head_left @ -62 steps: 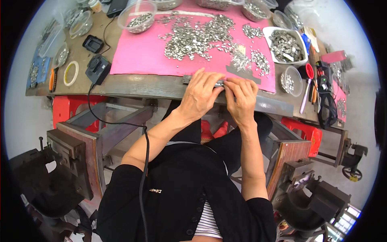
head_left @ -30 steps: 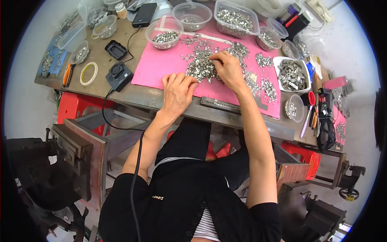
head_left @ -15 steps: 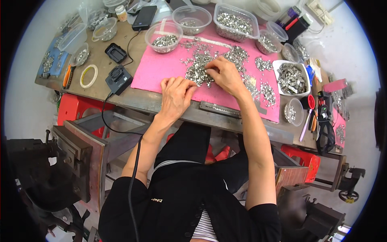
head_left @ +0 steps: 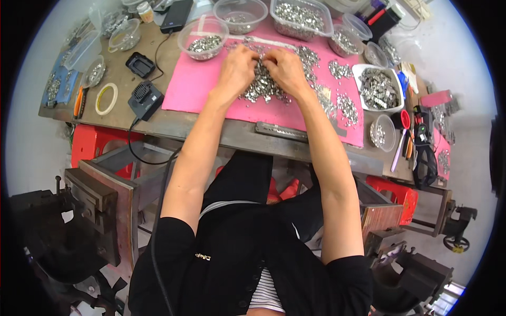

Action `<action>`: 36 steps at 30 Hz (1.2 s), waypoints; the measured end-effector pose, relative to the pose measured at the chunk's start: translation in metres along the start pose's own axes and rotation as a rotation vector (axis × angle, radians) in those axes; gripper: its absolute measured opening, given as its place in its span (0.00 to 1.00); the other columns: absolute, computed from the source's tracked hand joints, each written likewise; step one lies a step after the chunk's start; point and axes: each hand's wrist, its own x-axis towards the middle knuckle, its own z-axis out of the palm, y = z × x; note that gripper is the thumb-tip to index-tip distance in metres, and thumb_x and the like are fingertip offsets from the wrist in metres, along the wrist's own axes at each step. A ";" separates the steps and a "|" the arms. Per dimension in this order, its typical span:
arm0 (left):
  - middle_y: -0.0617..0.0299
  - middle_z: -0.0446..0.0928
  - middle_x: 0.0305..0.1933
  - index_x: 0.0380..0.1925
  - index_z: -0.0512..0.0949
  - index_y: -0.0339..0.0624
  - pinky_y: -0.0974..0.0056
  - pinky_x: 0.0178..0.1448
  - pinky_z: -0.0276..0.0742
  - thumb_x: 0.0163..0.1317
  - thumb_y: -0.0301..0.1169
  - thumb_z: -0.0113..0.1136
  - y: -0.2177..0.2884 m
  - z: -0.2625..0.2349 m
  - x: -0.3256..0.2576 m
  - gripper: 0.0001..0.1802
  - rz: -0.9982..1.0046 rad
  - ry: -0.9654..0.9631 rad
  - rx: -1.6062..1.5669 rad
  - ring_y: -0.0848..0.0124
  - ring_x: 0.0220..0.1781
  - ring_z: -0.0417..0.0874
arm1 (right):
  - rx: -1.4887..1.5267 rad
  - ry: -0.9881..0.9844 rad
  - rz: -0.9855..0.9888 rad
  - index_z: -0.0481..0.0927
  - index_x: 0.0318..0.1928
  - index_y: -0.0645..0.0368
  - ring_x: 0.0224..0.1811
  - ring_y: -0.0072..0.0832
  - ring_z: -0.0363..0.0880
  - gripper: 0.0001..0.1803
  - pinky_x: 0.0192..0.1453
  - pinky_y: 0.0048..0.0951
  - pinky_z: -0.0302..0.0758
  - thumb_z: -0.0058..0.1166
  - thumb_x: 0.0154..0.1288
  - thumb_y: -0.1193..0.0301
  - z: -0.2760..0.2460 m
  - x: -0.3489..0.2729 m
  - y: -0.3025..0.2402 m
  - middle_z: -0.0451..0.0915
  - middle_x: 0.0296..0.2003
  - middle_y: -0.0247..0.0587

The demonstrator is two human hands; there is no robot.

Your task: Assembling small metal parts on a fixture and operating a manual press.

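A loose heap of small shiny metal pieces (head_left: pixel 263 88) lies on a pink ribbed mat (head_left: pixel 195 89). My left hand (head_left: pixel 240 67) is at the heap's far left, fingers bent and thumb drawn in against them. Close beside it, my right hand (head_left: pixel 285 68) reaches the heap's far right with its fingertips pinched together. The two hands' fingertips nearly meet over the pieces. Whatever sits between them is too small or hidden to make out. A clear round tub (head_left: pixel 204 41) with more metal pieces stands just beyond my left hand.
Behind the heap stand another round tub (head_left: pixel 240 17) and a rectangular tub (head_left: pixel 300 20) of pieces. On the right are a white tray (head_left: pixel 378 89) of metal strips and a small cup (head_left: pixel 382 132). A dark metal bar (head_left: pixel 281 131) lies along the front edge; a black charger (head_left: pixel 145 100) sits left.
My left hand has moved forward from the mat's front to the heap's far side. My right hand has also shifted forward a little, and the hands are now closer together.
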 end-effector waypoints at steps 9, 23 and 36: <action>0.55 0.81 0.37 0.40 0.86 0.38 0.61 0.43 0.79 0.66 0.23 0.61 0.005 -0.013 0.003 0.06 -0.020 0.080 -0.089 0.62 0.37 0.84 | 0.051 0.077 -0.067 0.86 0.40 0.63 0.38 0.44 0.86 0.08 0.45 0.39 0.80 0.63 0.63 0.72 -0.019 -0.006 -0.006 0.86 0.35 0.49; 0.56 0.81 0.35 0.41 0.84 0.39 0.57 0.50 0.75 0.64 0.24 0.63 0.078 -0.032 -0.058 0.07 -0.026 -0.270 -0.272 0.59 0.42 0.79 | 0.066 -0.063 0.068 0.86 0.41 0.61 0.38 0.47 0.81 0.06 0.44 0.44 0.78 0.62 0.64 0.76 -0.072 -0.121 -0.031 0.80 0.34 0.48; 0.62 0.79 0.36 0.38 0.85 0.46 0.56 0.50 0.68 0.61 0.29 0.67 0.069 -0.042 -0.069 0.06 0.058 -0.174 0.013 0.61 0.43 0.78 | -0.057 -0.009 0.018 0.86 0.41 0.63 0.35 0.43 0.81 0.06 0.41 0.38 0.77 0.63 0.64 0.77 -0.066 -0.125 -0.029 0.80 0.33 0.46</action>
